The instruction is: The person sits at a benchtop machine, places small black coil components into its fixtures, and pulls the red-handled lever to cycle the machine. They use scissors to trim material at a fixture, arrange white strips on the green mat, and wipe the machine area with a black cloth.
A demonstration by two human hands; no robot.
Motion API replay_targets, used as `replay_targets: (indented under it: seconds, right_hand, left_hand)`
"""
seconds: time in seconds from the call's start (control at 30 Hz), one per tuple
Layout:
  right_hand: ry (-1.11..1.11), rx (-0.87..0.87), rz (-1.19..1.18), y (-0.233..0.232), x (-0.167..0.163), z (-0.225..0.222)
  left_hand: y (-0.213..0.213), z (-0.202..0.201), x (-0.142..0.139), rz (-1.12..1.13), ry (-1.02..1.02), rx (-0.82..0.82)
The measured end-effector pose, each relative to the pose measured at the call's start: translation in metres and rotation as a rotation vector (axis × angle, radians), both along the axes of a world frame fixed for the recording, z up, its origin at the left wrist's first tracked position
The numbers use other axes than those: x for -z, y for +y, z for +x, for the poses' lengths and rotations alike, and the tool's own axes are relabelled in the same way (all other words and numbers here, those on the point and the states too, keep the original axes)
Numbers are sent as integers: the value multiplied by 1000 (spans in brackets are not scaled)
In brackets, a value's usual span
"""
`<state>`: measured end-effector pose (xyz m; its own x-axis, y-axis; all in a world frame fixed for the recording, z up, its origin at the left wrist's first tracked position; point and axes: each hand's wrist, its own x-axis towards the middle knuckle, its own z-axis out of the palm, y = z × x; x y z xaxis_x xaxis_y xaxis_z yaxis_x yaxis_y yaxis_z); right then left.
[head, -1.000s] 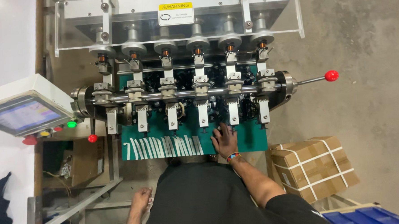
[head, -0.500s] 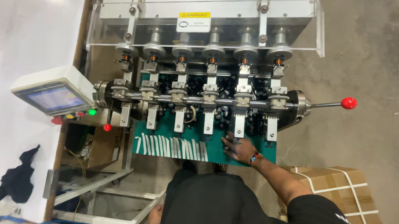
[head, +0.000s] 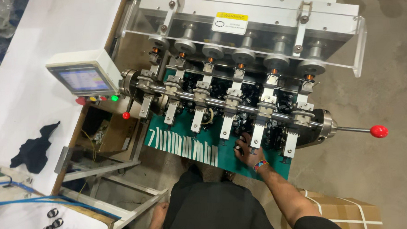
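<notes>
While the person stands at the lower middle of the frame, the right hand [head: 245,150] reaches onto the green plate [head: 186,129] of the winding machine [head: 238,81]. The fingers [head: 239,144] are curled over some small black parts [head: 238,147] at the foot of a white holder [head: 257,136], but it is too small to tell if they grip one. A coloured band [head: 260,165] is on the wrist. White strips [head: 183,144] lie in a row on the plate, left of this hand. The left hand [head: 158,216] hangs low at the bottom, beside the body, partly cut off, so I cannot tell its state. A red-knobbed lever [head: 378,131] sticks out at the right. A screen box [head: 83,78] sits at the upper left. A carton [head: 349,215] lies at the lower right corner.
</notes>
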<state>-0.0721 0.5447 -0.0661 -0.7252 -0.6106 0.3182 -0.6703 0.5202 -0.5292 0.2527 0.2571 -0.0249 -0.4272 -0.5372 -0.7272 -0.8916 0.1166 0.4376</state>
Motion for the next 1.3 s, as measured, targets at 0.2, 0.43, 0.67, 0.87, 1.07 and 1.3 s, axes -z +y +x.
replay_targets:
  seconds: [0.2,0.43,0.67,0.87,1.07,1.3]
  right_hand:
    - [-33,25,53,-13,2,-2]
    - [30,108,256,-48,0,42]
    - [167,223,383,-92,-15,83]
    - [44,136,308,-115,-13,105]
    - [74,178,375,-136,-19,117]
    - [129,160,187,-144,-20,121]
  left_hand:
    - [-17,23,14,-130,-23,121]
    - [-48,69,14,-177,-70,86]
    - [-92,113,5,-142,-54,77]
    - [-121,145,5,-153,-21,81]
    - [-119,160,3,-164,-60,18]
    - [-118,167,-1,-125,-87,-21]
